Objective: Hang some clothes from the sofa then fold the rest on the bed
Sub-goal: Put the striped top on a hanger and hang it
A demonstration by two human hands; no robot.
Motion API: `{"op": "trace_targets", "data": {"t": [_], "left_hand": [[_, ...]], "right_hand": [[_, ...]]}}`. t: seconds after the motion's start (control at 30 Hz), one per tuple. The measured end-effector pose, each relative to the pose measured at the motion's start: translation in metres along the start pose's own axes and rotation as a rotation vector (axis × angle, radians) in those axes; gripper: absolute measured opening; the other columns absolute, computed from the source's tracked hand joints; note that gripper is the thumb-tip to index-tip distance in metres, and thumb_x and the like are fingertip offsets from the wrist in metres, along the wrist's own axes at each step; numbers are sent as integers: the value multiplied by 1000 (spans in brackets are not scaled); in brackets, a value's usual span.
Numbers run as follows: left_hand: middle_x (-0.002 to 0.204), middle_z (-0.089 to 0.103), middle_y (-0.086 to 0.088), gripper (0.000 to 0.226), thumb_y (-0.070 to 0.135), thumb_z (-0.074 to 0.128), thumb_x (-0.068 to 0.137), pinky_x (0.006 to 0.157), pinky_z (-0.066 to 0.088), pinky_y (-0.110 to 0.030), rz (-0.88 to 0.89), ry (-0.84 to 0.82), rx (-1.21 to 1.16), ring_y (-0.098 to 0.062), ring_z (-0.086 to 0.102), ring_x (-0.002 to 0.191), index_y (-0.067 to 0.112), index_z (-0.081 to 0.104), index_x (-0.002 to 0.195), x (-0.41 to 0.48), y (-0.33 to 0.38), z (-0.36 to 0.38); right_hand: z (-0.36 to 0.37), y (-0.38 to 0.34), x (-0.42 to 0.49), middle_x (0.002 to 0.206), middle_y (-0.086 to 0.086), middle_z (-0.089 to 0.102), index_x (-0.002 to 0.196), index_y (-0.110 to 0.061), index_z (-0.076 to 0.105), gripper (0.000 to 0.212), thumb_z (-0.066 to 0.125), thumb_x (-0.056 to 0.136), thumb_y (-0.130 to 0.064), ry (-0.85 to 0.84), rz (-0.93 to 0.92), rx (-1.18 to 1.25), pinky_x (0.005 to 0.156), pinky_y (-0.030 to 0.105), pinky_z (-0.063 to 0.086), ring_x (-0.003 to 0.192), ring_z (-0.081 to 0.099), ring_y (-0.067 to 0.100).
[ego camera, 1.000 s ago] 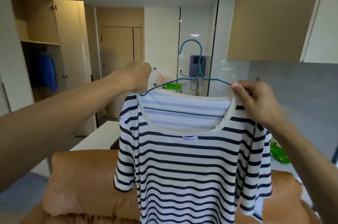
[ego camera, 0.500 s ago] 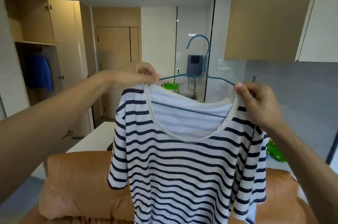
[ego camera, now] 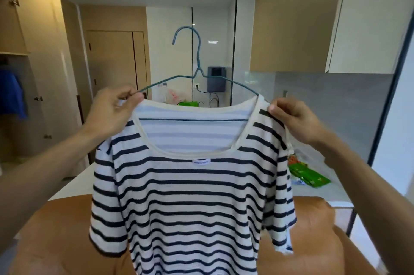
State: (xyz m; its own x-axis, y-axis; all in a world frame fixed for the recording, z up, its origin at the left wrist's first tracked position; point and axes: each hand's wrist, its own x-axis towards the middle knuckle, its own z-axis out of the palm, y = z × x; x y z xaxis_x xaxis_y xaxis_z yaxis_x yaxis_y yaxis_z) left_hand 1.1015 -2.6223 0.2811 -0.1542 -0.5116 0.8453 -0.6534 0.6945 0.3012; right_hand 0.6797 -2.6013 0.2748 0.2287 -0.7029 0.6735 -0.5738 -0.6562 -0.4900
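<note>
Holding the striped tee up on its hanger

My left hand (ego camera: 112, 111) is pinched shut on the left shoulder of the striped T-shirt (ego camera: 192, 196), thumb and fingers closed right where the blue wire hanger (ego camera: 197, 68) comes out of the neckline. My right hand (ego camera: 293, 117) is closed on the right shoulder seam, gripping cloth just past the collar. Between the two hands the shirt hangs flat and facing me, a small white label showing under the cream neck trim, and the hanger's lower bar shows across the open neck. Its hook stands upright above the collar. Below and behind the shirt sits the tan leather sofa (ego camera: 56, 241), close to me. Beyond it runs a white bench (ego camera: 74, 182), with a green packet (ego camera: 309, 176) lying on its right-hand stretch. Far left, a blue garment (ego camera: 11, 93) hangs in the open wardrobe.
</note>
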Motion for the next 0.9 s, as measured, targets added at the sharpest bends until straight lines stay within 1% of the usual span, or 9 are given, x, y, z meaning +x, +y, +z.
{"op": "trace_targets", "data": {"t": [0.1,0.23,0.33,0.4,0.47,0.53,0.67,0.73,0.9], "left_hand": [[70,58,0,30,23,55,103,68,40,-25,-16,4,5,-15,54,70,16,59,74,-3,0,4],[75,61,3,28,24,56,103,69,40,-19,-22,2,12,-6,54,71,14,61,76,-8,8,7],[71,59,9,29,23,56,103,68,39,-14,-18,-22,2,-2,52,70,15,60,76,-9,14,5],[70,57,6,30,24,55,104,68,39,-16,-35,-62,4,-2,51,70,11,59,76,-12,12,2],[71,56,2,32,24,54,104,69,38,-17,-88,-98,18,-2,50,70,8,58,77,-19,8,-2],[71,54,-2,33,25,53,104,69,38,-20,-159,-111,28,-4,50,70,8,57,76,-32,3,-5],[73,57,-13,36,32,53,104,72,39,-33,-271,-71,74,-15,52,73,8,57,77,-60,3,-20],[77,59,-2,32,44,54,98,77,43,-35,-325,-22,115,-15,56,79,18,59,82,-73,4,-31],[113,65,2,46,64,56,85,97,50,-43,-628,175,279,-21,62,107,27,58,114,-104,13,-68]], "right_hand": [[-4,-4,1,91,-5,69,105,-12,65,16,55,104,-24,-38,-8,-29,75,25,50,80,62,10],[1,-20,5,71,-1,50,83,-13,54,30,51,104,-34,-102,-21,-139,62,33,40,64,46,13],[5,-36,4,65,-1,55,82,-3,58,32,50,105,-24,-134,109,120,60,29,43,59,52,12],[10,-41,3,66,-14,67,83,-9,64,25,52,102,-19,-99,218,311,63,15,49,59,60,0],[17,-39,4,95,-16,71,94,-22,68,12,57,98,-19,-74,285,435,77,6,45,85,63,-5],[30,-40,4,112,-13,66,97,-26,70,14,59,96,-18,-76,325,519,96,16,42,103,61,2],[60,-54,3,89,-12,75,85,-24,75,19,58,91,-17,-115,402,736,80,21,50,81,67,4],[75,-63,3,83,-14,74,78,-24,76,21,59,89,-17,-119,398,773,80,24,49,84,66,8],[100,-105,7,105,-6,74,101,-16,74,17,58,93,-13,-184,357,849,98,30,50,100,67,13]]}}
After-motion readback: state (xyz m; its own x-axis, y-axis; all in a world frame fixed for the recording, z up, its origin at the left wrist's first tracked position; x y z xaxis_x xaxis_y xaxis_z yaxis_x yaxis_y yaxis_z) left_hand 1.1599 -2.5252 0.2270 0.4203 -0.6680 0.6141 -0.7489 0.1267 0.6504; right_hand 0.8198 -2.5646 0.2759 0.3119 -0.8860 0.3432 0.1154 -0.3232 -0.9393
